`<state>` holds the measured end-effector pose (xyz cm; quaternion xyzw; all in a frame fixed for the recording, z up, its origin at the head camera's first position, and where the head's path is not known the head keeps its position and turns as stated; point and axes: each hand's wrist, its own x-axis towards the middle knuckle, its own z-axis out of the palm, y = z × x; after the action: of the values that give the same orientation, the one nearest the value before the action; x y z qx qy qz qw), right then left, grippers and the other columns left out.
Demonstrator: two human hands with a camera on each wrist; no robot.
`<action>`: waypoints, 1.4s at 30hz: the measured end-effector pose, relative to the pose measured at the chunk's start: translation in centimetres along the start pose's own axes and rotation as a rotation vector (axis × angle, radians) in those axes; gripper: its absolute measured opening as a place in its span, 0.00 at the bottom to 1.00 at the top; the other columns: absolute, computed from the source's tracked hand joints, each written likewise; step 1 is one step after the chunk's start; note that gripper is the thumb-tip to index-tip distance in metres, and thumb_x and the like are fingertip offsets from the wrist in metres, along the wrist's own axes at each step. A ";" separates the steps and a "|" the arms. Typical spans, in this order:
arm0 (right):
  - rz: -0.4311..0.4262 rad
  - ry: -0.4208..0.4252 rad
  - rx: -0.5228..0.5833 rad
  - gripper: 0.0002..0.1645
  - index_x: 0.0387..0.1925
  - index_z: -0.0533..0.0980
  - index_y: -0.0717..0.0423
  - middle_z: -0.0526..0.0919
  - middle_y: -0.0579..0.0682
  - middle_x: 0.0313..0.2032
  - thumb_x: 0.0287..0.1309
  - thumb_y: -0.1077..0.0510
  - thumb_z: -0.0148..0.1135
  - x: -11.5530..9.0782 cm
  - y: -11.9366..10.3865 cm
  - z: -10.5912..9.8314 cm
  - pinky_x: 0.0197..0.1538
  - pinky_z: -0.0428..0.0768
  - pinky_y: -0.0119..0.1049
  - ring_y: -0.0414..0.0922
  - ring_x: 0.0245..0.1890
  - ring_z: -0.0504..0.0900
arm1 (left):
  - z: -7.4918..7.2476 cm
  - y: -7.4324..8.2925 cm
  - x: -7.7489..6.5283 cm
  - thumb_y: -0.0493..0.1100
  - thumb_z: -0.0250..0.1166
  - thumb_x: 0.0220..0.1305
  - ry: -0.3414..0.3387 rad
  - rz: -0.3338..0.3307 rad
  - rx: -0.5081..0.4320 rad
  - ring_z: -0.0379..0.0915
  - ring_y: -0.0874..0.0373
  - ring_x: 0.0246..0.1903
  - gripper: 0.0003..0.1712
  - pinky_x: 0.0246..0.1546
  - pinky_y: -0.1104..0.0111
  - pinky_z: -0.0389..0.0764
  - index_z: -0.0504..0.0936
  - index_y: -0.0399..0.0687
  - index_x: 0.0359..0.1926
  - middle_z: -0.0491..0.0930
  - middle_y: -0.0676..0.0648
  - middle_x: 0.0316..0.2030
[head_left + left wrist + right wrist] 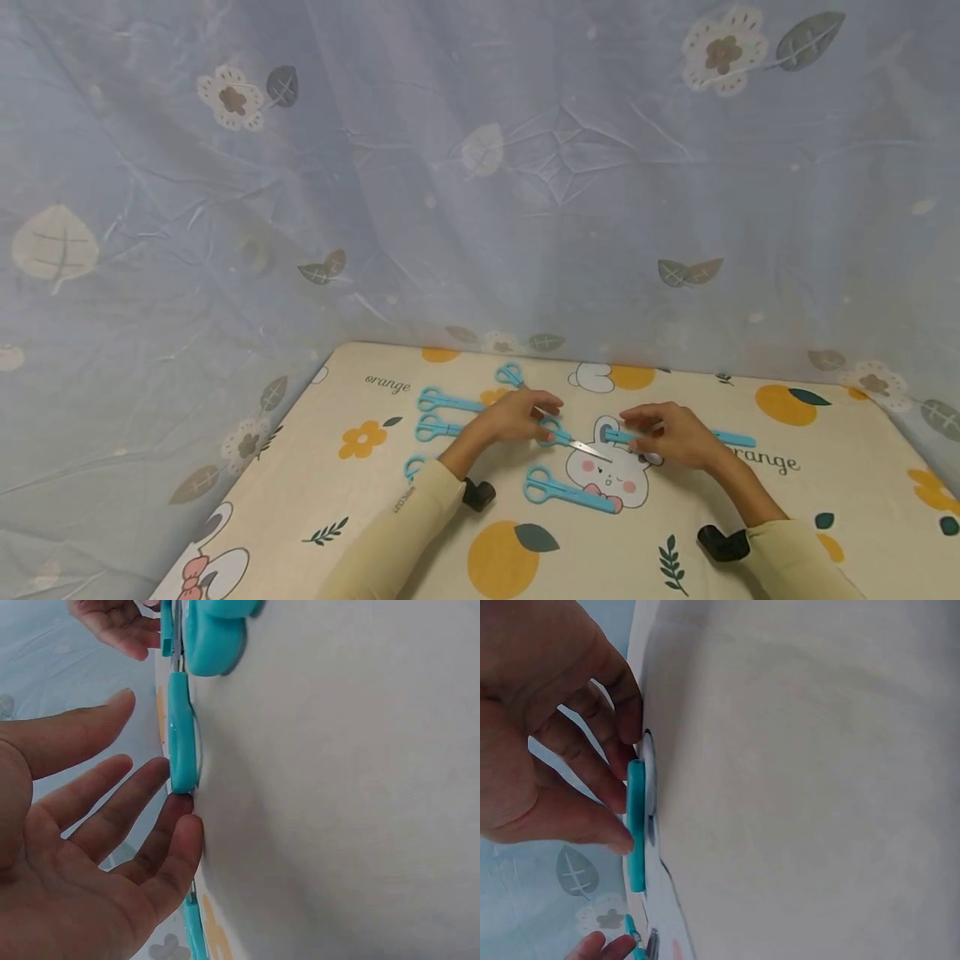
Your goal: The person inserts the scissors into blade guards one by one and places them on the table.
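Capped scissors (455,402) lie at left, blades covered. The left hand (517,415), fingers spread, is at bare scissors (574,444), seemingly set between both hands for easy reach. The right hand (678,435) arches over a cap (617,436); whether it pinches cannot be told.

Head view: room to pass at lower right over the cream printed tabletop (885,558), and at bottom centre between the pale-yellow sleeves (397,533), where two black wrist blocks (723,543) jut in. Middle is tight: bare-bladed scissors with blue plastic handles (566,439) sit between left hand (513,417) and right hand (671,435); blue-sheathed scissors (572,491) lie just below. Pale blue-grey flower-print curtain (480,208) walls off the top.
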<state>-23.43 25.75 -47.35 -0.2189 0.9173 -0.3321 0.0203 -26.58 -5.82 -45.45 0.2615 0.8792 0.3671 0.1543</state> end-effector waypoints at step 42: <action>0.106 0.052 0.014 0.19 0.55 0.87 0.61 0.91 0.51 0.42 0.62 0.66 0.74 -0.3 -1.1 1.2 0.38 0.80 0.30 0.43 0.37 0.80 | 1.6 0.2 0.3 0.30 0.81 0.56 0.070 0.018 0.086 0.76 0.68 0.36 0.23 0.43 0.77 0.80 0.91 0.43 0.53 0.89 0.52 0.39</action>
<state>-22.53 24.34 -47.64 -0.1612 0.9254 -0.3426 0.0155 -26.05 -4.60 -46.40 0.2628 0.8966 0.3394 0.1088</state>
